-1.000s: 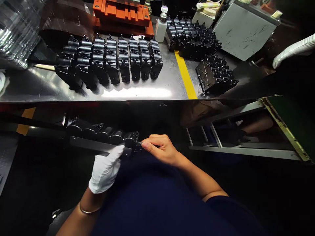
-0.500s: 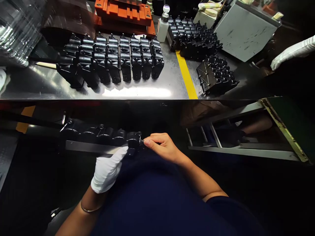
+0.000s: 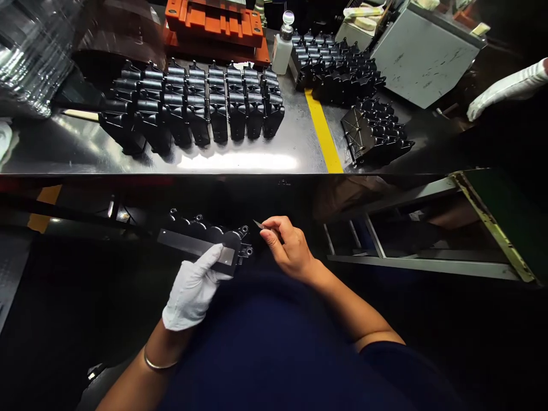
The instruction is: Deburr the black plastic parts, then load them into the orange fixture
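Your gloved left hand (image 3: 192,291) grips the black plastic part (image 3: 205,242), held in the air near you, while your bare right hand (image 3: 291,248) pinches the small blade (image 3: 258,224) in closed fingertips, just right of the part. With nothing bracing the part, a slip could drive the blade into your glove or scratch the part's surface.

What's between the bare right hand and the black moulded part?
A small blade pinched in the right hand, its tip not touching the black moulded part, in the head view.
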`<state>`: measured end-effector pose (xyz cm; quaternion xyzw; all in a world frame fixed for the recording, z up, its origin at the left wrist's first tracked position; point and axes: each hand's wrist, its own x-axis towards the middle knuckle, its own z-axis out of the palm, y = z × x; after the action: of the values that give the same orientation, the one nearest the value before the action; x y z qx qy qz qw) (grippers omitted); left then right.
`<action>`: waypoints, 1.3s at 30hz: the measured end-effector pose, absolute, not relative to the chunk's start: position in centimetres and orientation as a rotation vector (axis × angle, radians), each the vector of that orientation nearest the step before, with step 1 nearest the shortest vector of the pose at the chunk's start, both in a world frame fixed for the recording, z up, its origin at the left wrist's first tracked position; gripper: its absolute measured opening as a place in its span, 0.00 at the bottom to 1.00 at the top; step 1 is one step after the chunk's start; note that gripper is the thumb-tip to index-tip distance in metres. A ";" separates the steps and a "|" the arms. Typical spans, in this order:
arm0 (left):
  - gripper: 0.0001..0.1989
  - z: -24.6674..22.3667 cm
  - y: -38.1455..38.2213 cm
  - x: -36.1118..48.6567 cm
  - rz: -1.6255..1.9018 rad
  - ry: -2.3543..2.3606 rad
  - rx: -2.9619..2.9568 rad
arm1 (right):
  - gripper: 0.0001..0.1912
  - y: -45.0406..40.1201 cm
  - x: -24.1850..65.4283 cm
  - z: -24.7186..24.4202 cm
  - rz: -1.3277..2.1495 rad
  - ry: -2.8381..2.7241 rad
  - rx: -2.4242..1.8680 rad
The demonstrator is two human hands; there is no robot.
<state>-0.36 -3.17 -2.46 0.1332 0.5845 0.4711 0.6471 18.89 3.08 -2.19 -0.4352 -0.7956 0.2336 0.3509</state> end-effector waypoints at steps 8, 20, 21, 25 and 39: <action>0.16 -0.8 -3.2 -0.2 1.070 1.570 0.591 | 0.18 2.5 18.4 -1.4 0.435 -2.283 -1.039; 0.09 2.1 -2.2 1.5 1.139 1.432 0.238 | 0.20 2.3 18.3 -1.6 0.517 -2.260 -1.143; 0.09 2.1 -2.2 1.4 1.136 1.424 0.243 | 0.20 2.3 18.3 -1.7 0.518 -2.257 -1.150; 0.10 1.9 -2.3 1.5 1.128 1.444 0.241 | 0.21 2.3 18.3 -1.7 0.505 -2.259 -1.157; 0.09 0.0 -3.1 0.3 1.086 1.533 0.530 | 0.21 3.3 19.4 -1.0 0.682 -2.440 -1.064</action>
<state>0.35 -3.15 0.04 0.2249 0.6504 0.4608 0.5605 19.37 3.30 -1.00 -0.3797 -0.8707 0.2436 0.1958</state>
